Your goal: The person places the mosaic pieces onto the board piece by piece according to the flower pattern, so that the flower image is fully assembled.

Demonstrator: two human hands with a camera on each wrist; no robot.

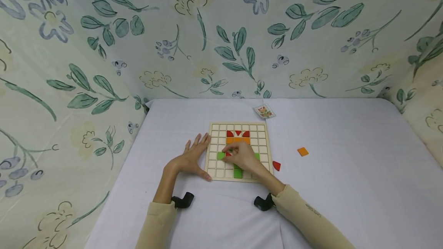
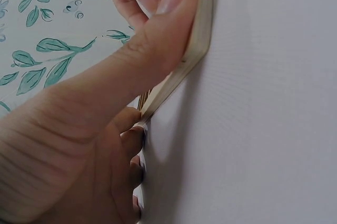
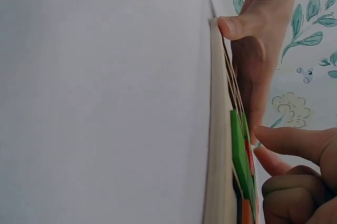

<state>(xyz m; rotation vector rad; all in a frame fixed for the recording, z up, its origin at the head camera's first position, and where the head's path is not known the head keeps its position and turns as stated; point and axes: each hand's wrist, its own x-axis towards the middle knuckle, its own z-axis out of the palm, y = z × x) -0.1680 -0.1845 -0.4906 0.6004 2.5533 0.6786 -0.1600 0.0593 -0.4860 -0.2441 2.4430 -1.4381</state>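
A wooden grid board (image 1: 214, 133) lies on the white-covered table. My left hand (image 1: 190, 158) spreads its fingers along the board's left side, thumb at the near corner. In the left wrist view its thumb (image 2: 163, 29) touches the board's edge. Over the board, my right hand (image 1: 243, 156) has thumb and index finger curled about a red tile (image 1: 228, 154), beside a green tile (image 1: 220, 155). The right wrist view shows those fingertips close to the red tile (image 3: 248, 155); contact is hard to see. Red tiles (image 1: 246, 134) and orange tiles (image 1: 237, 140) fill squares farther up.
Right of the board lie a loose red tile (image 1: 277, 165) and an orange tile (image 1: 302, 151). Behind it is a small pattern card (image 1: 264, 111). Another green tile (image 1: 238, 173) sits in the board's near row. Floral cloth (image 1: 225, 49) hangs behind the table.
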